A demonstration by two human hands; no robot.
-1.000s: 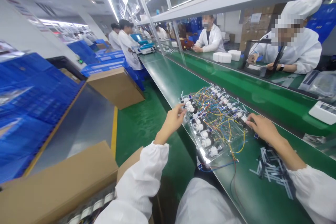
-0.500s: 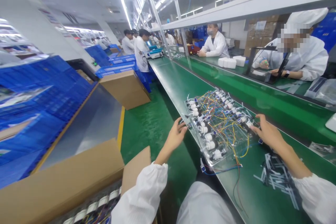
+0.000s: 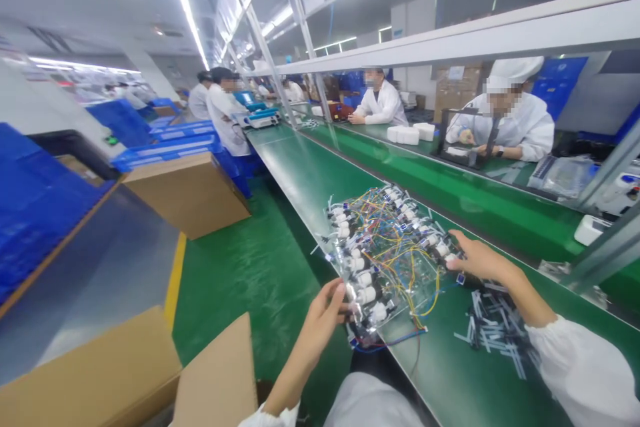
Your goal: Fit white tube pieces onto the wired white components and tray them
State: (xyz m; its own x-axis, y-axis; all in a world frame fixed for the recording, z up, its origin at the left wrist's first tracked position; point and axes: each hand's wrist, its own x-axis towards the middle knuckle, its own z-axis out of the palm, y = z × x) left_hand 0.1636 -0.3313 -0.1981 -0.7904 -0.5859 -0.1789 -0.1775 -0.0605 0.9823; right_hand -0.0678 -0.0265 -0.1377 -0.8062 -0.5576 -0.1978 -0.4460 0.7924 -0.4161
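A clear plastic tray [image 3: 400, 299] lies on the green bench, holding rows of white and black cylindrical parts [image 3: 367, 295] with yellow, blue and red wires tangled between them. Its near left corner juts over the bench edge. My left hand [image 3: 327, 307] grips the tray's left edge, fingers curled at its side. On the opposite side my right hand [image 3: 470, 257] holds the right edge beside a white part, thumb and fingers bent round it. Loose wires with a small connector trail from the tray's near end.
Pale strips [image 3: 497, 327] lie piled on the bench [image 3: 435, 373] right of the tray. Open cardboard boxes [image 3: 215, 373] stand at lower left, another box [image 3: 190, 193] on the floor beyond. People in white coats work across and along the bench. A metal post [image 3: 607, 207] rises at right.
The view has turned right. My left hand has come from beside the bench edge to the tray's near left edge, and the tray's near corner now overhangs the bench. My right hand stays at the right edge.
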